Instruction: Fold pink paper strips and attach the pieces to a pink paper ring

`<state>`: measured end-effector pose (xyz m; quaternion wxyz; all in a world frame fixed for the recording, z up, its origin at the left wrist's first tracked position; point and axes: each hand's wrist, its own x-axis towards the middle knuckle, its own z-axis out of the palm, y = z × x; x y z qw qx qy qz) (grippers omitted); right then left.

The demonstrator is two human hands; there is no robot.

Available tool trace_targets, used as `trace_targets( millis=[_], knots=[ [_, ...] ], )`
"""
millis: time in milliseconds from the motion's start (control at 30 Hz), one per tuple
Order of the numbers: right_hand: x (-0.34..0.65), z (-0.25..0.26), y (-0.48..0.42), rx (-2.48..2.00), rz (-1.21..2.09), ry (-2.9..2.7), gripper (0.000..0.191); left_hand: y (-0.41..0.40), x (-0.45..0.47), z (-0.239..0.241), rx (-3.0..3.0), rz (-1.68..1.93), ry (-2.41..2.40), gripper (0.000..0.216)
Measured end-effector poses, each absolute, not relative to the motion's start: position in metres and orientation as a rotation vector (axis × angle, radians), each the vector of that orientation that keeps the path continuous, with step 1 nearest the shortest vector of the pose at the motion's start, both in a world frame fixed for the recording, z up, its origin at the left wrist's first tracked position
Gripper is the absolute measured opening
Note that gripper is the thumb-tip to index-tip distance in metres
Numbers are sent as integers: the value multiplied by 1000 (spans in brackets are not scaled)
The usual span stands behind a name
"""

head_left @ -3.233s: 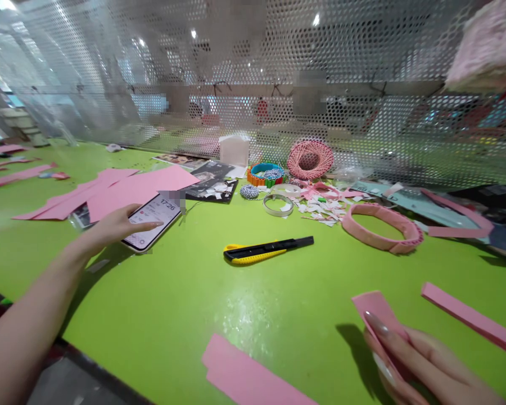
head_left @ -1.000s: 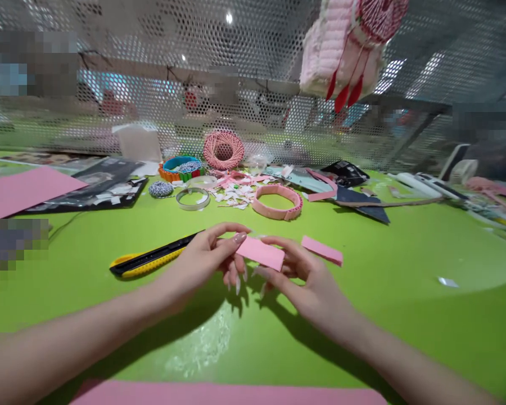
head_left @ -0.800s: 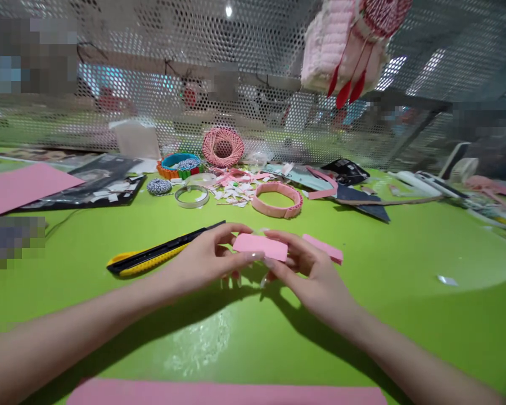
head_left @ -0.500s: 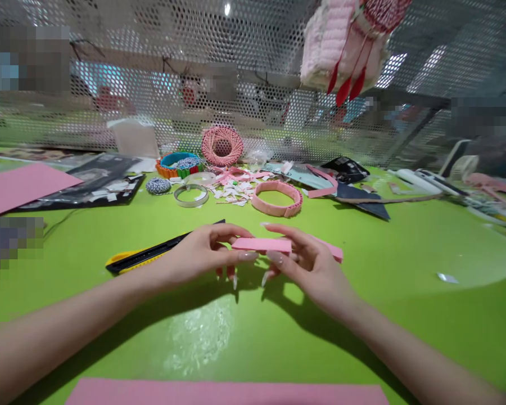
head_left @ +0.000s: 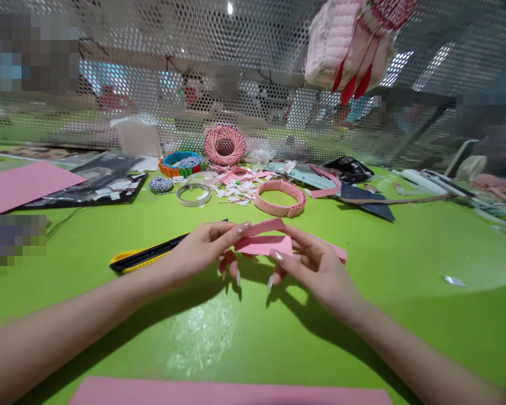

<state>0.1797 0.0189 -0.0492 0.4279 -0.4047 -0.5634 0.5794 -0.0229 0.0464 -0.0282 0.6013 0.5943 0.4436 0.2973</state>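
Note:
Between my two hands is a folded strip of pink paper [head_left: 265,245], held just above the green table. My left hand [head_left: 211,243] pinches its left end, thumb on the upper flap, which stands raised from the lower layer. My right hand [head_left: 314,259] grips the right end between thumb and fingers. Behind my right hand lies another pink piece [head_left: 339,253], partly hidden by the fingers. A yellow and black utility knife [head_left: 149,254] rests beside my left forearm, its front end covered by that hand.
Beyond my hands stand a pink ring band [head_left: 279,199], a clear tape ring [head_left: 194,194], paper scraps [head_left: 236,191] and a pink woven ring [head_left: 225,144]. Pink sheets lie at the near edge [head_left: 231,392] and far left [head_left: 29,183]. A perforated metal screen [head_left: 143,101] rises behind.
My left thumb has moved up and the top flap of the folded pink strip has lifted apart from the lower layer. My right hand keeps its hold.

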Motion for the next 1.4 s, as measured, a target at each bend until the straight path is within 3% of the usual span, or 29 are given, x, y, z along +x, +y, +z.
trace_targets(
  millis=[300, 500, 600, 733, 933, 1067, 1400],
  knots=[
    [180, -43, 25, -1143, 1669, -1302, 49, 51, -30, -29, 1452, 990, 1295, 42],
    [183, -38, 26, -1089, 1750, -1184, 27, 62, -45, -37, 2245, 484, 1487, 43],
    [184, -40, 29, -1083, 1772, -1119, 28, 58, -44, -34, 2320, 450, 1489, 41],
    [183, -42, 28, -1121, 1715, -1189, 28, 49, -35, -20, 2041, 623, 1367, 56],
    [178, -40, 19, -1219, 1618, -1288, 43, 44, -26, -15, 1639, 684, 1186, 24],
    [177, -42, 20, -1168, 1637, -1288, 58, 47, -31, -17, 1724, 895, 1266, 23],
    [180, -48, 26, -1143, 1560, -1232, 53, 46, -32, -14, 1799, 998, 1150, 18]
  ],
)
